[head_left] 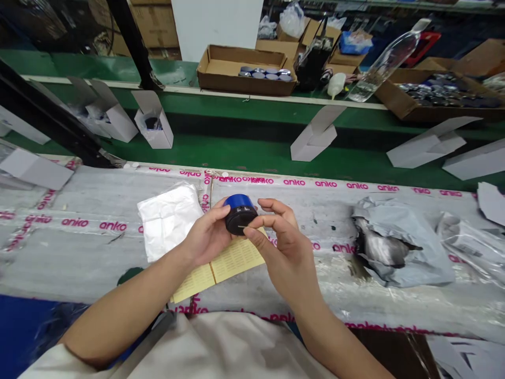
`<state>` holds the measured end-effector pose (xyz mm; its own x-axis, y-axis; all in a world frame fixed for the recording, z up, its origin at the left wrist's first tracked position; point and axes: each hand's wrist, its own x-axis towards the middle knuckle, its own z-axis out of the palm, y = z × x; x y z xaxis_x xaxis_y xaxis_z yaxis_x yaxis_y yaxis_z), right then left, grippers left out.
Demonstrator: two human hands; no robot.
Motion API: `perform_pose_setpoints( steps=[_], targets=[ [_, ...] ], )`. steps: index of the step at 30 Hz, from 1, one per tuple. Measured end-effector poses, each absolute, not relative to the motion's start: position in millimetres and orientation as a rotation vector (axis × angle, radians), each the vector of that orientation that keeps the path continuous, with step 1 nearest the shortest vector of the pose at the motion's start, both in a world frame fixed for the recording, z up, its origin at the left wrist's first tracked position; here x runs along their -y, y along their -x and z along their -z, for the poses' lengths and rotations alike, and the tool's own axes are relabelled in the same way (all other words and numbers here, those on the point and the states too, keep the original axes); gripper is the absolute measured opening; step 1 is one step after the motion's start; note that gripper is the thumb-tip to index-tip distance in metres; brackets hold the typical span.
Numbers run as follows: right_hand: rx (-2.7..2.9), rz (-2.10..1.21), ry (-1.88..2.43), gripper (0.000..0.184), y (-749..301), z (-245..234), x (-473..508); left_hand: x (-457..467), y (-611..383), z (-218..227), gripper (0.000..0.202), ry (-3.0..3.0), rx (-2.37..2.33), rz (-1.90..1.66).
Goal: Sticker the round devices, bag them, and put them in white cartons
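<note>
My left hand (209, 237) is wrapped around a small round device (241, 218), with a blue side and a black base turned toward me. It looks like a mini speaker. The thumb and index finger of my right hand (282, 242) are pinched at the edge of the black base, on a thin pale strip that looks like a small label (242, 227). Yellow label sheets (215, 271) with rows of print lie under my hands, partly covered by them. To the left rests a stack of white thin bags (169, 218).
On the green conveyor (232, 139) stand several open white boxes (155, 126). A cardboard tray (246, 87) of round blue-and-silver parts sits on the ledge behind, with a clear bottle (389, 63) nearby. A torn grey plastic bag (418, 252) lies on the right of the table.
</note>
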<state>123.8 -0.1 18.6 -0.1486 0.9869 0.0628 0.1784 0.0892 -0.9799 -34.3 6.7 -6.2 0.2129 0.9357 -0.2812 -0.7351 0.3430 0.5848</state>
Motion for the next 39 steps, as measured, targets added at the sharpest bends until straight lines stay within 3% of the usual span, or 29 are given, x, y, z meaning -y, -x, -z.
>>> perform_pose_setpoints(
  steps=[20, 39],
  targets=[
    [1.502, -0.983, 1.219, 0.005, -114, -18, 3, -6, 32, 3, 0.022, -0.365, -0.714, -1.204],
    [1.493, -0.964, 1.197, 0.006, -113, -18, 7, -5, 31, 7, 0.033, -0.36, -0.766, -1.199]
  ],
)
